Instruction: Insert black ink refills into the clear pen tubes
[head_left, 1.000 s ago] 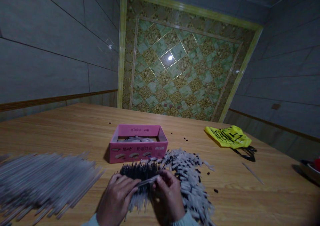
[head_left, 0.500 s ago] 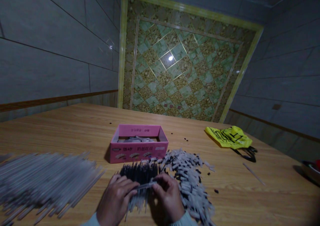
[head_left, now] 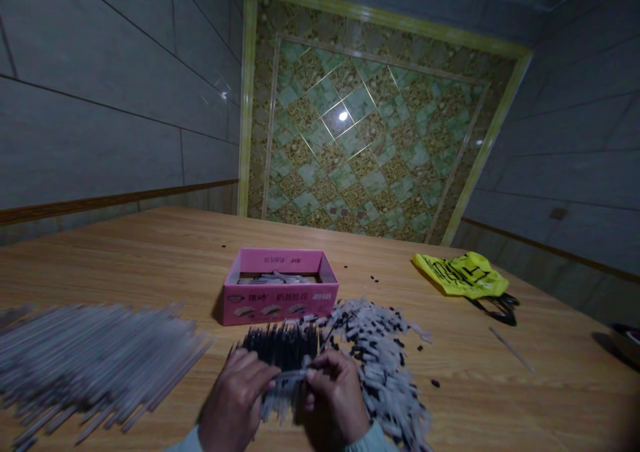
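Observation:
My left hand (head_left: 235, 395) pinches one end of a thin translucent tube (head_left: 291, 375), held roughly level. At its other end the fingers of my right hand (head_left: 337, 389) close on the tube, near a small pale piece too blurred to identify. Just beneath and behind both hands lies a bundle of thin black-ended sticks (head_left: 283, 345), partly covered by them. To the right of my right hand spreads a heap of small translucent caps and black bits (head_left: 383, 365). Left of my left hand is a large pile of long translucent tubes (head_left: 95, 359).
Behind the bundle stands an open pink box (head_left: 280, 303) with pale pieces inside. A yellow plastic bag (head_left: 460, 275) with black straps lies farther right. One loose stick (head_left: 511, 349) rests on the wooden table (head_left: 165, 252), and a dark-rimmed container (head_left: 627, 339) shows at the right edge.
Both hands stay close together on the tube, with only slight finger movement. The whole view has shifted a little, so things appear slightly farther right.

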Tool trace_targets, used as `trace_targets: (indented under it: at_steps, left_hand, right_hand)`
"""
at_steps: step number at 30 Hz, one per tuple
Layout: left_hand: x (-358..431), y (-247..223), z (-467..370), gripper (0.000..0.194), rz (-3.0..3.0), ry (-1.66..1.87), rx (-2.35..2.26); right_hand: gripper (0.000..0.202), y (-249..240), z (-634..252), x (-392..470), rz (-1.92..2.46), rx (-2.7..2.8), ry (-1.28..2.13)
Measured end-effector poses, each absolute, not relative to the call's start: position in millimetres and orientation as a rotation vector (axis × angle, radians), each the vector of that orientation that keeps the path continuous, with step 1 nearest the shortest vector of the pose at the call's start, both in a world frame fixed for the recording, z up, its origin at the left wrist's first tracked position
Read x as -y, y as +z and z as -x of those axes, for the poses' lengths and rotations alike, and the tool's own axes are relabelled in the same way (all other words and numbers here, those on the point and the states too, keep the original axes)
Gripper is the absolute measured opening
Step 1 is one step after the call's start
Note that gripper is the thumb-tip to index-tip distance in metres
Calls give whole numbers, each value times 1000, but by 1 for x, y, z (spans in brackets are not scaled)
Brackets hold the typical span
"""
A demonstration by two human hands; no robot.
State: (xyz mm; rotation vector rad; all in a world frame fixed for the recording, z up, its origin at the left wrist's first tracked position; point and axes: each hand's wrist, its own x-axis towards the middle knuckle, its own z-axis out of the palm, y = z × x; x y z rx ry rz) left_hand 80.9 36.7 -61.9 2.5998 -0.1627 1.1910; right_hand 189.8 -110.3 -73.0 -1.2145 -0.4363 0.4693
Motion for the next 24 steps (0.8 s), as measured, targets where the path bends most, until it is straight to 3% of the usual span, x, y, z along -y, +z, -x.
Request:
trace_targets:
  at_steps: [10,16,20,24]
  left_hand:
    - [-32,-66,-81,31,-2588,1222,189]
    - [-44,-55,-79,29,-2784,1052,37]
    - [-70,-43,-69,27,-2865,1098,-564]
    - [-100,-44,-58,34,-2899,790,-1265]
  right_hand:
    - [31,-66,-186,111,1142,171,656]
    - [28,-75,-182,103,1085,193,487]
    - [35,-77,-190,104,1029,128,315]
    - [39,-75,-197,109,1031,86,275]
